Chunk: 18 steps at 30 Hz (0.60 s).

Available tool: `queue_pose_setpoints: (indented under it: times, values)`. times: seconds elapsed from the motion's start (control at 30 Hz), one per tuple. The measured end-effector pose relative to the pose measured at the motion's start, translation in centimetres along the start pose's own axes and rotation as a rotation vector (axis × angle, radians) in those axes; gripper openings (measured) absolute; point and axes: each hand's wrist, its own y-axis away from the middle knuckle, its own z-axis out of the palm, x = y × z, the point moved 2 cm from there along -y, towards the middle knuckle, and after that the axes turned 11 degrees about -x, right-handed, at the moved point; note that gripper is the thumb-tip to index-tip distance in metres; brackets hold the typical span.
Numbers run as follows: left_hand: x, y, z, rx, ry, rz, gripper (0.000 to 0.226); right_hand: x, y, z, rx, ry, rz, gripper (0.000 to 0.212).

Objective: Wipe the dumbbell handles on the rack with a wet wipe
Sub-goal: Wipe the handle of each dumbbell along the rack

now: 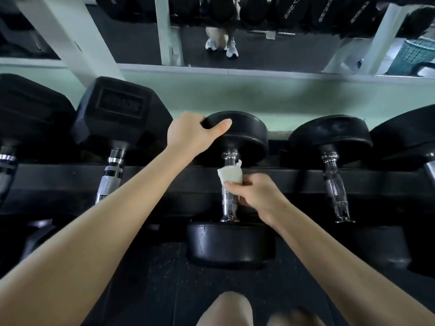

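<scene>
Steadiness counted: left hand (188, 134) gripped the far head of the round black rubber dumbbell (230, 241) on the dark rack (294, 182) while right hand (257, 196) pinched a folded white wet wipe (230, 176) against its knurled chrome handle (228, 208), which wanted firm, full-length, turning strokes.

The black rack (294, 182) before me carries five dumbbells side by side, handles running toward me across its rails. From my left: the leftmost dumbbell (23, 109), partly out of view; the hex dumbbell (122, 114); the round-headed centre dumbbell (247, 137); the right dumbbell (329, 135); the far-right dumbbell (412, 135), cut off. Dark rubber floor (153, 278) lies below.
</scene>
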Motion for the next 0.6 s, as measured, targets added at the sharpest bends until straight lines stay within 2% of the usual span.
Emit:
queue_pose_setpoints:
  times: [0.07,0.13,0.27,0.37,0.6]
  values:
    - [0.2,0.4,0.1,-0.007,0.011,0.077,0.048,0.1,0.8,-0.2,-0.013,0.173,0.031,0.014]
    - [0.4,0.7,0.3,-0.030,0.009,0.142,0.057,-0.4,0.8,-0.4,-0.014,0.186,0.067,0.017]
    - [0.5,0.5,0.0,-0.041,0.046,0.124,0.057,-2.4,-1.4,-0.3,0.049,-0.225,0.100,0.031]
    - [0.6,0.3,0.1,-0.028,0.082,0.124,0.057,-3.2,-2.7,-0.2,0.084,-0.347,0.093,0.034]
    - [0.1,0.2,0.3,0.005,0.123,0.109,0.057,-1.6,-2.3,0.5,0.138,-0.120,0.055,0.028]
